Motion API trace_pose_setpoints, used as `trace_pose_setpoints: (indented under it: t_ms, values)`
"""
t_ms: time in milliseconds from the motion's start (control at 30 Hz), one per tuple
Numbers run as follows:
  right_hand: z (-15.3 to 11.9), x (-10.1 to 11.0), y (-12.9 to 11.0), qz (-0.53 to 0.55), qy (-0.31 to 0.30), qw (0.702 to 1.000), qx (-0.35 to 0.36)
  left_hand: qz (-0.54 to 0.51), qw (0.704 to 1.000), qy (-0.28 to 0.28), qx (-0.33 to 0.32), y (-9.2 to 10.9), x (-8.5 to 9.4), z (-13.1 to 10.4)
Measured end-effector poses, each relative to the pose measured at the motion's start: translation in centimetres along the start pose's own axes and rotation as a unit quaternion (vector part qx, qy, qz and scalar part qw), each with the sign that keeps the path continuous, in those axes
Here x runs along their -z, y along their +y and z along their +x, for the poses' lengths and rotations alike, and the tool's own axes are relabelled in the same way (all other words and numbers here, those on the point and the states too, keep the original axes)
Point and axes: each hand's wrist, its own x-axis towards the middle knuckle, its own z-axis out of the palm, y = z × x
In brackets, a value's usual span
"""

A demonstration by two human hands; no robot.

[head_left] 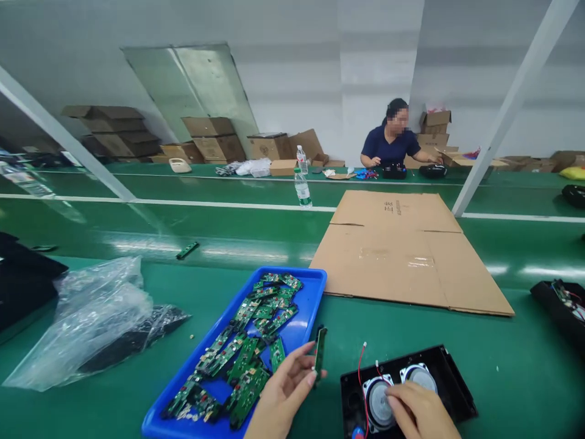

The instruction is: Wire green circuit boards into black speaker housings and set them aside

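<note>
Blue tray (311, 286) holds circuit boards (247, 353) (heaped); left hand (281, 393) pinches board (320, 349); right hand (418, 411) spread on speaker (377, 402).

A flattened cardboard sheet (402, 253) lies on the green table (183, 213) right of centre. At lower left a crumpled clear plastic bag (91, 317) rests partly over a dark flat object. A single green circuit board (187, 250) lies alone left of centre. Two water bottles stand in the middle distance, the nearer bottle (302, 189) in front of the farther bottle (301, 160). Stacked cardboard boxes (210, 140) line the far wall at upper left, with a large metal sheet (196, 85) leaning behind them. At upper right a co-worker (393, 143) in a dark top sits at the far bench. A white slanted post (507, 116) crosses the right side.
</note>
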Motion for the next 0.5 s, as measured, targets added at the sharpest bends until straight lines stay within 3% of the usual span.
trace_pose_setpoints:
  t_ms: [33, 100, 167, 233, 300, 400, 500]
  values:
    - [0.6, -0.9, -0.6, -0.058, 0.02, 0.998, 0.032, -0.11, 0.993, -0.016, 0.028, -0.3, -1.0, -0.9]
    - [1.4, -2.5, -2.2, -0.167, 0.06, 0.981, 0.079, -0.288, 0.952, -0.029, 0.098, -1.0, -2.7, -2.1]
    - [1.8, -3.4, -3.9, -0.216, 0.071, 0.968, 0.102, -0.362, 0.919, -0.029, 0.153, -1.3, -3.8, -2.8]
    - [1.9, -3.8, -5.4, -0.189, 0.05, 0.974, 0.112, -0.386, 0.904, -0.028, 0.182, -1.2, -4.4, -3.1]
    - [1.8, -3.7, -6.2, -0.107, 0.022, 0.988, 0.108, -0.393, 0.899, -0.025, 0.19, -0.7, -4.5, -3.3]
    - [1.6, -3.7, -6.3, 0.107, -0.019, 0.992, 0.069, -0.397, 0.903, -0.015, 0.167, 0.5, -4.2, -3.7]
    - [1.4, -3.4, -6.0, 0.34, 0.037, 0.939, 0.025, -0.378, 0.918, -0.018, 0.121, 1.1, -3.9, -3.9]
